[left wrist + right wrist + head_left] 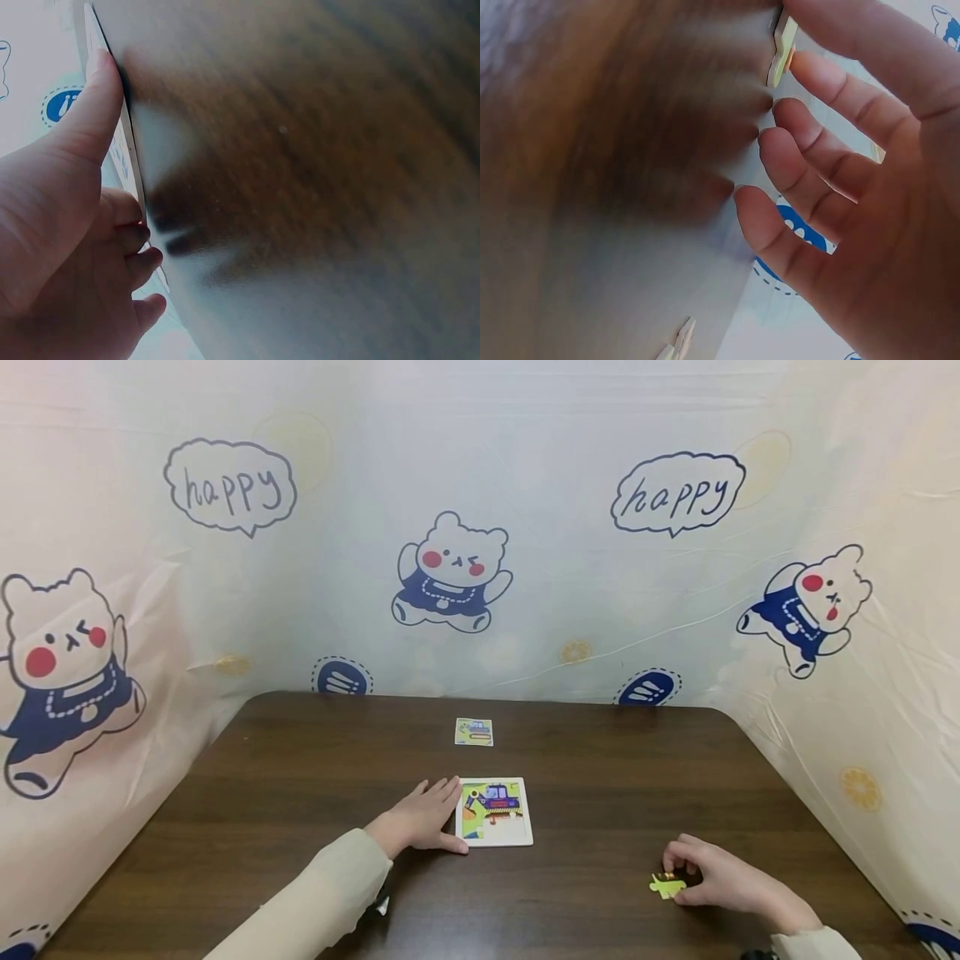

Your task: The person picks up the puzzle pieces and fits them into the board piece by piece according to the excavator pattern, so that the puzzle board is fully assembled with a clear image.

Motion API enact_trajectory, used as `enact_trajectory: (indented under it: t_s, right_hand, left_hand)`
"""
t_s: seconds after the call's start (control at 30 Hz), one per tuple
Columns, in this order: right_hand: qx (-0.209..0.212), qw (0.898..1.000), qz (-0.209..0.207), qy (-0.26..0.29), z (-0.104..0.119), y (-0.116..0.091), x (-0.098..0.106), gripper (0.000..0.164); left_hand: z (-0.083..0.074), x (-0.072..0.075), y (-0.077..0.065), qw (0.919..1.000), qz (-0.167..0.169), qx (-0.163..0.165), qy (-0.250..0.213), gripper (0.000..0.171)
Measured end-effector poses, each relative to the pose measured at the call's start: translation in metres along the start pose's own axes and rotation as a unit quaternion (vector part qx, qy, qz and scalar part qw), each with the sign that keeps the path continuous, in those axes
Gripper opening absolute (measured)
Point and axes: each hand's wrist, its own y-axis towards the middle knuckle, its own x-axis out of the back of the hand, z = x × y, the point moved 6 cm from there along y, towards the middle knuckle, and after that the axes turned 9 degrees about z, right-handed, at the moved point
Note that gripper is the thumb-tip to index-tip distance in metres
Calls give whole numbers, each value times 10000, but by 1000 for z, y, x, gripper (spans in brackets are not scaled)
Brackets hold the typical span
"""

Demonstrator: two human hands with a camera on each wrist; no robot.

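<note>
A square white-framed jigsaw puzzle (527,827) with a digger picture lies mid-table, its lower right part bare white. My left hand (423,817) rests along the frame's left edge, fingers spread; the thumb (97,105) touches its near corner. Off to the right, thumb and index finger of my right hand (723,877) pinch a green puzzle piece (666,887) low at the tabletop. That piece (781,52) appears edge-on in the right wrist view, the other fingers (761,217) curving loosely beside it. My fingers hide part of it.
A small picture card (474,732) of a digger lies beyond the puzzle. Thin loose pieces (682,341) show at the bottom of the right wrist view. The brown wooden table (337,760) is backed by a printed curtain (555,593), which also hangs at both sides.
</note>
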Motion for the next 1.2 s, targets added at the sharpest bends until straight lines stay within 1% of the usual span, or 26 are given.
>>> enact_trajectory:
  t_s: [0.37, 0.53, 0.63, 0.73, 0.8, 0.9, 0.97, 1.2]
  right_hand:
    - [59, 9997, -195, -94, -2, 2, 2, 24]
    - [169, 9995, -251, -42, -3, 3, 2, 22]
    - [193, 9995, -245, 93, -2, 6, 3, 21]
    - [63, 9995, -181, 251, -1, 12, 4, 20]
    - [-122, 9993, -118, 343, -1, 16, 5, 19]
    - [-389, 9985, -56, 388, 0, 24, 6, 19]
    - [-487, 9982, -56, 358, 0, 30, 6, 20]
    - [-436, 9989, -96, 140, 8, 52, 11, 20]
  left_hand:
    - [3, -3, 5, 9999, 1, 22, 118, 94]
    - [3, -3, 4, 10000, 29, 43, 85, 95]
    - [4, -4, 4, 9999, 34, 50, 113, 96]
    - [4, -4, 4, 9999, 16, 52, 126, 96]
    - [4, -4, 4, 9999, 16, 53, 127, 96]
    - [4, -5, 5, 9999, 17, 57, 118, 96]
    - [4, -5, 5, 9999, 15, 59, 96, 96]
    - [5, -6, 5, 10000, 22, 49, 75, 96]
